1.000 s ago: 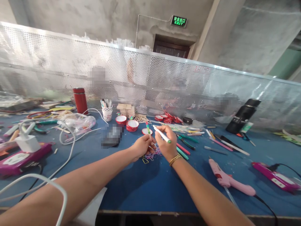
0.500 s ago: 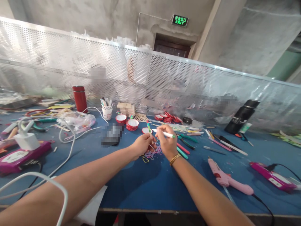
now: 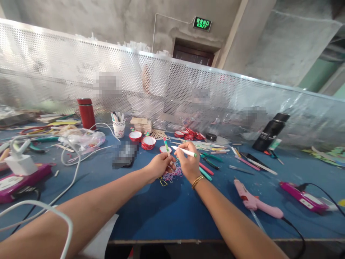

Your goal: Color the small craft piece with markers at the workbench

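Observation:
Upright between the fingers of my left hand is a flat craft stick with red, green and pale bands. My right hand grips a white marker with a green end, like a pen. Its tip points left at the stick, with a small gap between them. Below both hands lies a pile of pink and purple loops, with a yellow loop at its near edge. Just behind the stick sits a round red-rimmed piece, white inside.
Red-rimmed rounds, a phone and a paper cup of markers stand left of centre. Pliers lie right of my hands. A pink glue gun and purple power strip are farther right. White cable loops across the left.
My view has turned slightly right, so the whole scene sits a little farther left. The stick leans slightly more to the left, and the marker stays close to it.

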`<state>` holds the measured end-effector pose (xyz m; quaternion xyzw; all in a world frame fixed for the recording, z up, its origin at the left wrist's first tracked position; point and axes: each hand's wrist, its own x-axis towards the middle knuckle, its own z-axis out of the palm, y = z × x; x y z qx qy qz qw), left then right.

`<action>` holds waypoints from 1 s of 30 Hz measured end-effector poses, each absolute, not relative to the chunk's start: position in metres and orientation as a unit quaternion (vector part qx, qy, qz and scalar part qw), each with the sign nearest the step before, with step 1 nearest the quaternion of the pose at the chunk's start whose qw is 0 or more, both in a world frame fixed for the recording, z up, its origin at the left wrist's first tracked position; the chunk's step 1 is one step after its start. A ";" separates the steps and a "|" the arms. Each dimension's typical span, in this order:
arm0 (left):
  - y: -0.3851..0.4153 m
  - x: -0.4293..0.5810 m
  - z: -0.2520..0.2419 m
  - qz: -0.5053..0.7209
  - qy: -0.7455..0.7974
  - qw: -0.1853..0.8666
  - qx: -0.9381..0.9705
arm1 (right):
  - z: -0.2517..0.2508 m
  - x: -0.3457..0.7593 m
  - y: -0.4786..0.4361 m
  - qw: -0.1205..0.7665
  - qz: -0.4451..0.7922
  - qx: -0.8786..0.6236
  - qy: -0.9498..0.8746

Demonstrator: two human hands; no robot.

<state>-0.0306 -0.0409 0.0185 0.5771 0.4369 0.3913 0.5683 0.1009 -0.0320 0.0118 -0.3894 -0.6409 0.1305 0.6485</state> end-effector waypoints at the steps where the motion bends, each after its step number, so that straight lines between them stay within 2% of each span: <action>1: -0.040 -0.030 0.018 0.390 0.438 0.567 0.578 | 0.012 0.101 -0.033 0.645 0.121 -0.391 -0.645; 30: -0.037 -0.031 0.016 0.389 0.439 0.540 0.603 | 0.015 0.103 -0.033 0.620 0.092 -0.425 -0.653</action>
